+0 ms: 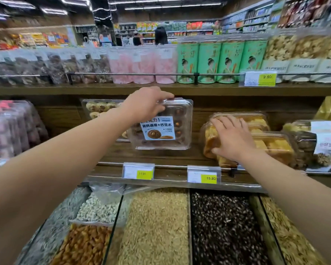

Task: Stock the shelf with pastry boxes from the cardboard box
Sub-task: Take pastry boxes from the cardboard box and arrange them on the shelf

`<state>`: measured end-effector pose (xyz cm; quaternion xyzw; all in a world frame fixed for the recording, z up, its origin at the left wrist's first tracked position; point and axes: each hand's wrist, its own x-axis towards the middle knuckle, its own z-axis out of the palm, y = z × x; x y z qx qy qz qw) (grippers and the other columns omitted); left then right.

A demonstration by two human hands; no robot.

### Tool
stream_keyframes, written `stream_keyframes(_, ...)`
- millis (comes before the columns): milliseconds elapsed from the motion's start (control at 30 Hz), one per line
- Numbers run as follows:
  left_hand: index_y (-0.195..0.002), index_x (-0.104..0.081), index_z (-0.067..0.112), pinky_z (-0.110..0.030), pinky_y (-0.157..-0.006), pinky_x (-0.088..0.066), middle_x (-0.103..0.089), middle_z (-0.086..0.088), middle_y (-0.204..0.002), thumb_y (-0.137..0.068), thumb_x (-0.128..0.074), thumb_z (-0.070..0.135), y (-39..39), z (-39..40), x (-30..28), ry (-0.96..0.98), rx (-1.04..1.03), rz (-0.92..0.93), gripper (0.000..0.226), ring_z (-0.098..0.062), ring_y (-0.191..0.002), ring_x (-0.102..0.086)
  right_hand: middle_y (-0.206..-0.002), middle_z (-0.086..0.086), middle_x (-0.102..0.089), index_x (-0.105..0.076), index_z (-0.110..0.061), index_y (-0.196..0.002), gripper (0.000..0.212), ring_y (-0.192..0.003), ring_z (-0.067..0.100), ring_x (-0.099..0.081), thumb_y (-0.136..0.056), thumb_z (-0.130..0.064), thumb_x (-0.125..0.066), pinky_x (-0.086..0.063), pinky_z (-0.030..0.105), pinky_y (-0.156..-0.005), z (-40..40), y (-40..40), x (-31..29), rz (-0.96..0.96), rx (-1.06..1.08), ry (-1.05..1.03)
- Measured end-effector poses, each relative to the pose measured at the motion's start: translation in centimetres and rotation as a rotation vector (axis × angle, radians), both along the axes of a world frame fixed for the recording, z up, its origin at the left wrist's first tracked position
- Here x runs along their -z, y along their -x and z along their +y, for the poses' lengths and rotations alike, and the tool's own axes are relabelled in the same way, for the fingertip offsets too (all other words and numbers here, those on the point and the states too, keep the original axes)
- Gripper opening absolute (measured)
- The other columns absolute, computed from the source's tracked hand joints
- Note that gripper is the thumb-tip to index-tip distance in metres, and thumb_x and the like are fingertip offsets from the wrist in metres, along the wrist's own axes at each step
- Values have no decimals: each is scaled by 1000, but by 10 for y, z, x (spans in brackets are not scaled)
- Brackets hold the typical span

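Note:
A clear plastic pastry box (166, 131) with dark cookies and a blue-and-white label stands tilted on the wooden middle shelf (161, 153). My left hand (147, 106) grips its top left corner. Behind it leans another clear box of pale cookies (97, 108). To the right lie stacked clear boxes of golden pastries (271, 142); my right hand (231, 140) rests on them with spread, straight fingers. The cardboard box is out of view.
Price tags (203, 176) hang on the shelf's front rail. Open bins of seeds and nuts (157, 226) fill the space below. The upper shelf holds green canisters (220, 62) and bagged snacks. More pastry boxes (317, 146) sit far right; pink-labelled packs (10, 129) far left. Shoppers stand in the background.

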<state>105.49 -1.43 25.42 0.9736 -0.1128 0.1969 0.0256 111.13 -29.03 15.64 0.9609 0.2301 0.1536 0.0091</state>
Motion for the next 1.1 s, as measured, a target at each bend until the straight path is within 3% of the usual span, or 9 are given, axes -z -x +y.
stream_keyframes(233,-142,-46,32,-46,-78,-51,-56,-3,-127,-97,-51,25,-63,20,60,-93,10,-76,46,-30,-108,-57,-161,0,-22,-18,-29,-155,94,-150,28,-10,-82,-51,-73,-8,49,-122,21,-10,5,-9,8,77)
stream_keyframes(367,-141,-47,29,-45,-84,-50,-59,-3,-126,-97,-52,26,-93,21,85,-118,25,-104,44,-29,-107,-59,-161,0,-22,-18,-29,-155,94,-151,28,-10,-82,-51,-72,-9,50,-122,32,-23,4,-30,12,117)
stream_keyframes(467,-128,-58,23,-48,-98,-38,-59,-7,-121,-88,-63,18,-110,15,98,-128,-58,-264,40,-32,-112,-53,-160,1,-24,-19,-28,-155,94,-150,28,-11,-81,-51,-72,-10,51,-122,40,-32,6,-43,8,147)
stream_keyframes(533,-117,-57,19,-50,-99,-34,-52,-11,-115,-75,-68,6,-116,9,107,-74,-170,-365,45,-35,-110,-46,-160,1,-25,-19,-28,-154,93,-150,28,-12,-82,-51,-72,-10,51,-122,44,-36,9,-54,13,156)
stream_keyframes(767,-147,-32,20,-54,-114,-17,-37,-18,-144,-66,-73,1,-120,8,136,-75,-230,-416,93,-38,-130,-34,-158,2,-28,-20,-29,-154,89,-148,28,-17,-83,-52,-69,-9,51,-122,51,-45,20,-61,58,171)
stream_keyframes(933,-134,-40,17,-53,-117,-6,-32,-19,-146,-57,-88,14,-121,22,139,-114,-161,-374,91,-38,-137,-21,-158,2,-29,-20,-28,-154,86,-148,28,-19,-85,-51,-67,-9,50,-122,51,-46,20,-78,52,166)
stream_keyframes(1000,-140,-35,19,-57,-117,-2,-20,-17,-154,-65,-86,24,-123,27,144,-200,-187,-290,91,-39,-144,-12,-157,2,-31,-22,-28,-153,85,-147,27,-19,-85,-52,-66,-10,50,-122,51,-46,20,-74,52,163)
stream_keyframes(1100,-153,-6,28,-63,-116,0,13,-11,-161,-78,-75,30,-125,28,153,-254,-255,-184,102,-39,-147,14,-156,1,-32,-22,-28,-153,85,-147,27,-21,-85,-53,-66,-10,50,-121,51,-47,20,-70,61,156)
